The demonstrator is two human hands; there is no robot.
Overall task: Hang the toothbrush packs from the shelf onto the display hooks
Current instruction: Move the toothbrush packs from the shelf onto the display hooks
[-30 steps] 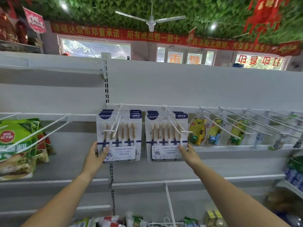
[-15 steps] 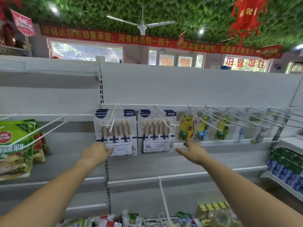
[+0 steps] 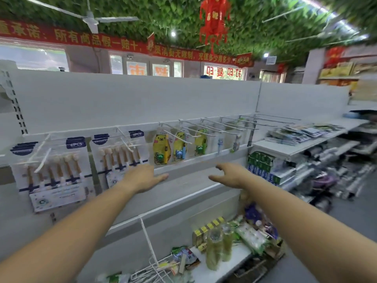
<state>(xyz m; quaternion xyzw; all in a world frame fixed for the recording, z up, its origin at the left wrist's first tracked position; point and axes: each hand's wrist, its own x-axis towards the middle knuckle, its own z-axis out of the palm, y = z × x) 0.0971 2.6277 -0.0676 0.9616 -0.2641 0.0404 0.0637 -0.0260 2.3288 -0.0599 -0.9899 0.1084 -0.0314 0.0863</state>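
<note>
Both my hands had come off the packs! A second earlier my left hand (image 3: 143,177) was at the lower corner of the left six-piece toothbrush pack (image 3: 54,174) and my right hand (image 3: 231,175) at the lower corner of the right six-piece toothbrush pack (image 3: 120,158); by now both floated free in front of the bare white shelf (image 3: 183,187), fingers spread, gripping nothing. My left hand overlapped the lower right corner of the right stack in view; whether it touched, I couldn't tell. My view had swung to the right, so the two stacks had slid toward the left edge and a side shelf of flat packets (image 3: 304,132) had come into sight.

The count: two stacks of six-piece packs, each hanging on its own white display hook (image 3: 127,142), several cards deep, the exact number too blurred to call. Right beside them, three yellow children's toothbrush packs (image 3: 161,150), one per hook. Past those, two small pale packs (image 3: 220,144) hung on hooks, blurred. Further along, bare hooks (image 3: 271,120) stuck out from the rail. Down below, two bottles (image 3: 219,245) stood on the bottom shelf among loose packets.
</note>
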